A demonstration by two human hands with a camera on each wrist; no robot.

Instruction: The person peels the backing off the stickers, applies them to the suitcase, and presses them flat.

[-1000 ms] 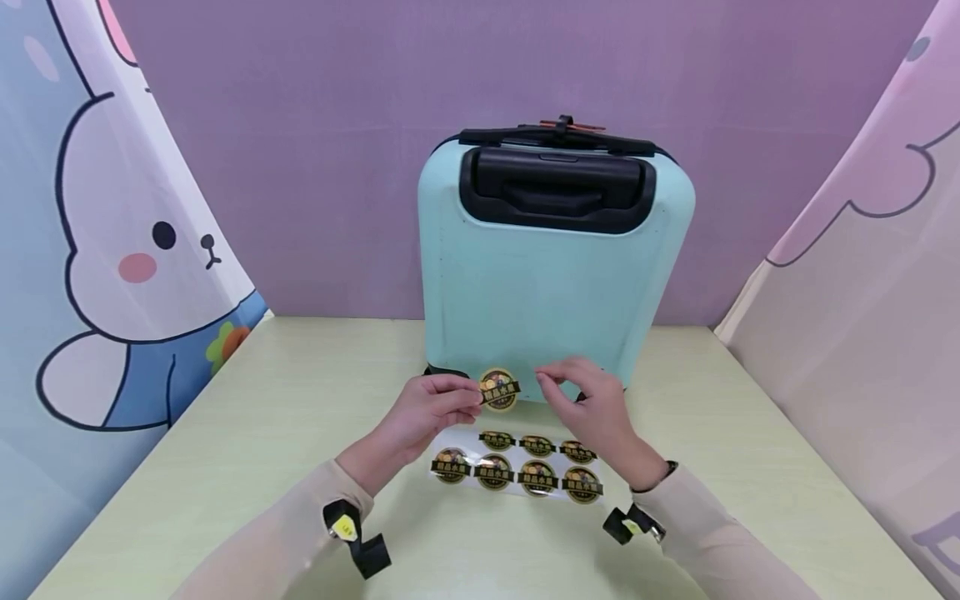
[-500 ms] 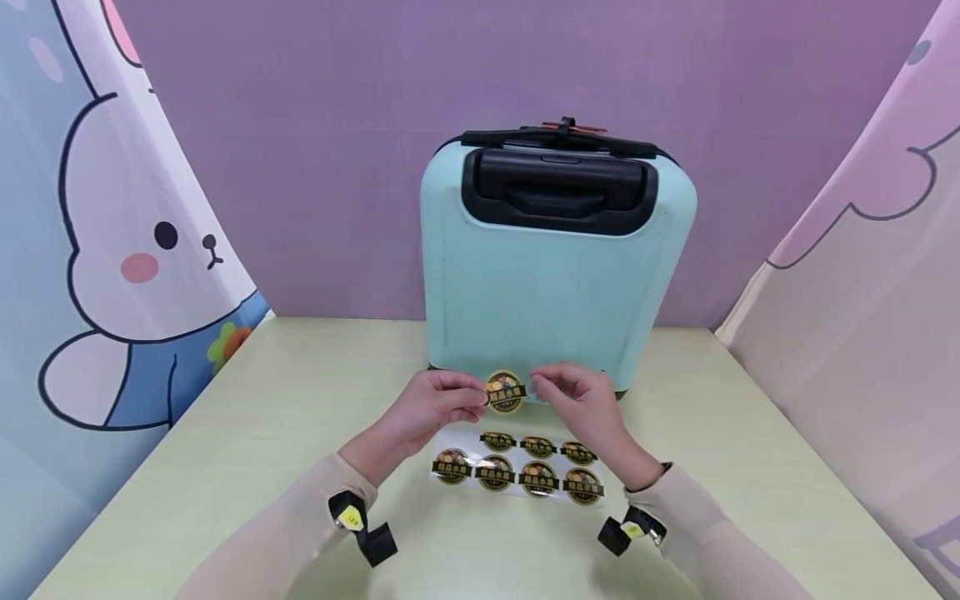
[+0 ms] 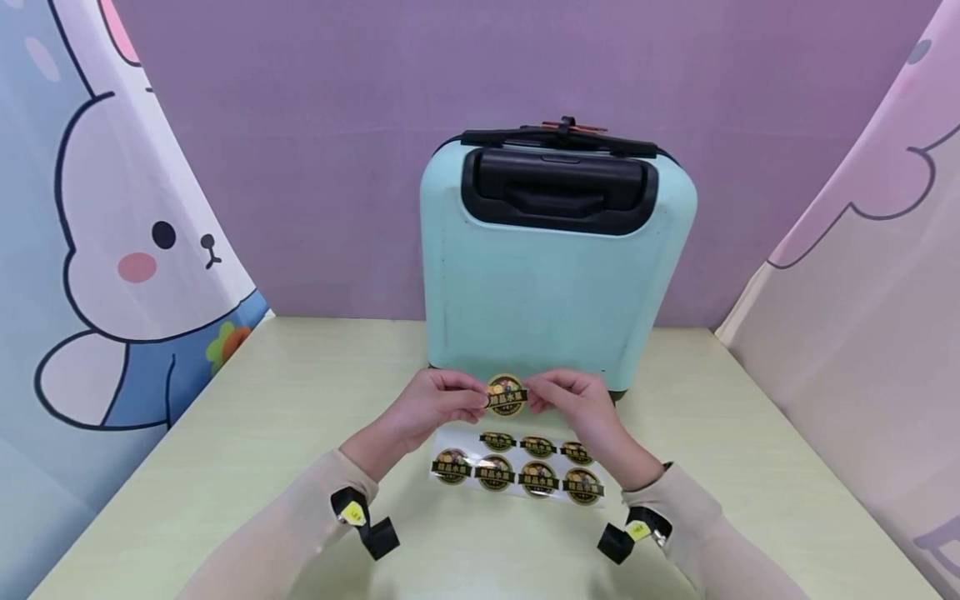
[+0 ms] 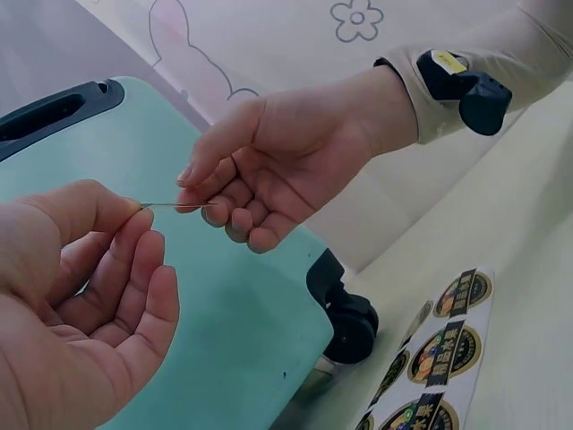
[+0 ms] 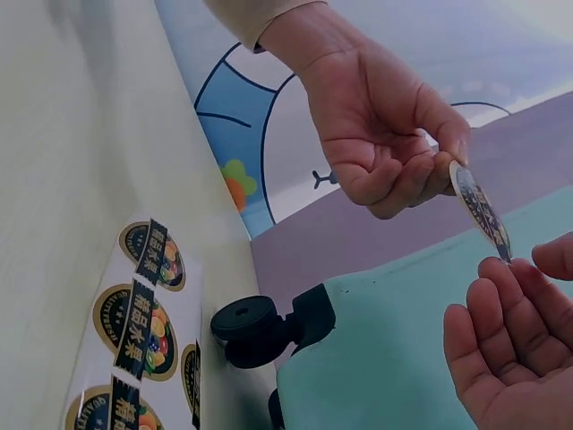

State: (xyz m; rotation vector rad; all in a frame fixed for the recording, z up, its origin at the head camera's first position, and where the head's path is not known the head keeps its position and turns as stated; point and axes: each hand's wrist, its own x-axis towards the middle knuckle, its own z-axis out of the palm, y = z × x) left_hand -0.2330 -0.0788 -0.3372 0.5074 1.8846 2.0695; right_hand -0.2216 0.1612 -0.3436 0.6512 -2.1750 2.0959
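A round black-and-gold sticker (image 3: 507, 395) with fruit pictures and a dark lettered band is held up facing the head camera. My left hand (image 3: 435, 403) pinches its left edge between thumb and forefinger. From the other side my right hand (image 3: 581, 407) reaches in, its fingertips at the sticker's right edge. In the right wrist view, the right thumb (image 5: 555, 256) stands apart from the sticker (image 5: 483, 213). Below the hands lies a white sheet (image 3: 456, 437) bearing several matching stickers. Behind them stands a mint-green suitcase (image 3: 540, 292), its lower edge partly hidden by the hands.
The suitcase has a black recessed handle (image 3: 558, 187) near its top and a black wheel (image 5: 246, 331) at its base. It stands on a pale table (image 3: 300, 375) against a purple backdrop (image 3: 315, 167). Printed cartoon curtains (image 3: 127, 250) hang at both sides.
My right hand has moved left until its fingertips meet the sticker's edge. My left hand, keeping its pinch, has shifted the sticker slightly right. The sheet and suitcase stay put.
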